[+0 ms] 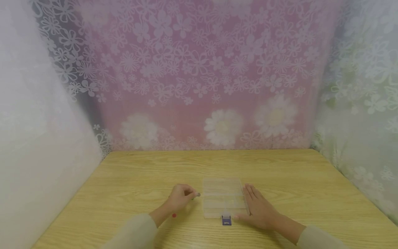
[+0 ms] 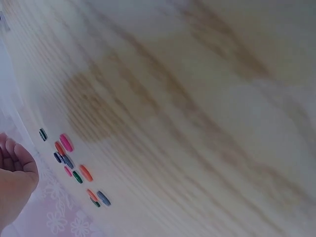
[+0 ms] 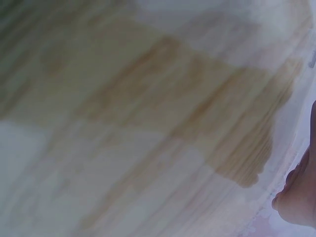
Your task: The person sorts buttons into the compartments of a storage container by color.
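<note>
A clear plastic compartment box (image 1: 222, 189) with a dark blue latch (image 1: 226, 220) at its front lies on the table. My left hand (image 1: 181, 197) is just left of the box and pinches a small dark-grey piece (image 1: 198, 194) between thumb and fingertips; its exact kind is too small to tell. My right hand (image 1: 262, 211) rests along the box's right side with straight fingers, its thumb by the front corner. In the left wrist view my left hand (image 2: 17, 173) has bent fingers. Several small oval coloured pieces, including a pink one (image 2: 66, 142) and a blue-grey one (image 2: 103, 198), lie near it.
A red piece (image 1: 174, 215) lies on the wood-grain table (image 1: 140, 173) by the left wrist. Flowered curtains (image 1: 199, 76) hang behind the table and at both sides. In the right wrist view, part of my right hand (image 3: 301, 197) shows at the edge.
</note>
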`<control>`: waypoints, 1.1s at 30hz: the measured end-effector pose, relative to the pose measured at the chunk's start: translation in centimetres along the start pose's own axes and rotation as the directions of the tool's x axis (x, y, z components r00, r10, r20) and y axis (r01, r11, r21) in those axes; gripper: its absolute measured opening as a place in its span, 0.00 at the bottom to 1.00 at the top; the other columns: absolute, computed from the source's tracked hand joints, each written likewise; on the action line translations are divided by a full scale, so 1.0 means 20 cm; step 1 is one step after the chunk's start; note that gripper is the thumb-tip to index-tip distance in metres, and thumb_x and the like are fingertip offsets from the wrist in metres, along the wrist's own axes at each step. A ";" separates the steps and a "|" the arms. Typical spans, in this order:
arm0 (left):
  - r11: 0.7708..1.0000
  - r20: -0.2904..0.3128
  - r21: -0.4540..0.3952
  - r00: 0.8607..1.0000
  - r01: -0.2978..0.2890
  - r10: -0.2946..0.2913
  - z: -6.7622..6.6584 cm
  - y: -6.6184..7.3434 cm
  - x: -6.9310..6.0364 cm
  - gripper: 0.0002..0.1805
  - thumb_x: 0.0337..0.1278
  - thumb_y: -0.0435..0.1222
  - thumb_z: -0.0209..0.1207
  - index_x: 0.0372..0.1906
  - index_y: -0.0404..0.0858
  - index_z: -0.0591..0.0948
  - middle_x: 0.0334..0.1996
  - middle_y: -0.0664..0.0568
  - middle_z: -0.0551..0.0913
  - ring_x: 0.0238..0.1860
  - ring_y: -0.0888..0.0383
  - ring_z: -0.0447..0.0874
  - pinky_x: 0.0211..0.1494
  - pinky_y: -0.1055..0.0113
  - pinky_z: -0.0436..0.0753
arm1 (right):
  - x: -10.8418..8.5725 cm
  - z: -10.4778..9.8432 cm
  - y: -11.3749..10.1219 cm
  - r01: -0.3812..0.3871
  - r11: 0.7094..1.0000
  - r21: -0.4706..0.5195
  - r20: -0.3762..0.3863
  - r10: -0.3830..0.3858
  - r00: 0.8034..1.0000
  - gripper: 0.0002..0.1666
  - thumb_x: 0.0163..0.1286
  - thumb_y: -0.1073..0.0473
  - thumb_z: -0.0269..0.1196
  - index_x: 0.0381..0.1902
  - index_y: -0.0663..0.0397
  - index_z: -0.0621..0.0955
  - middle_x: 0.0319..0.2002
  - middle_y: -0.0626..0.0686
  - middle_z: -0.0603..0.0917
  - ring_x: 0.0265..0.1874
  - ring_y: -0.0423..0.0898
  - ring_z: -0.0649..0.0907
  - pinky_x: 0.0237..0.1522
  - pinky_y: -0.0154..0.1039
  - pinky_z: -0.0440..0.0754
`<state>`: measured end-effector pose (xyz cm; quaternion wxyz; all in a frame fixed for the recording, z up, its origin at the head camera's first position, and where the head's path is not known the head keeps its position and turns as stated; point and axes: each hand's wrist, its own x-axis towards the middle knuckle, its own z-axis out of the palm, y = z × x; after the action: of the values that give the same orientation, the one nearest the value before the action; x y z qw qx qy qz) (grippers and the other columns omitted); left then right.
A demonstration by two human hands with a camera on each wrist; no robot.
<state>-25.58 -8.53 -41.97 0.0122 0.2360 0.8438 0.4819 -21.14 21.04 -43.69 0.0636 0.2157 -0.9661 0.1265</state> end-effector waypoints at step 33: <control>0.994 -0.004 0.110 1.000 0.020 -0.020 0.20 0.08 0.08 0.06 0.54 0.32 0.61 0.27 0.35 0.85 0.29 0.49 0.83 0.30 0.65 0.72 0.33 0.74 0.73 | 0.00 0.00 0.00 -0.025 0.999 0.030 0.031 0.024 0.999 0.62 0.58 0.26 0.53 0.67 0.74 0.54 0.68 0.73 0.53 0.69 0.67 0.54 0.66 0.59 0.57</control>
<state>-25.39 -3.97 -42.52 0.0027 0.2273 0.8713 0.4349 -21.16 21.04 -43.60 0.0441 0.2066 -0.9675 0.1387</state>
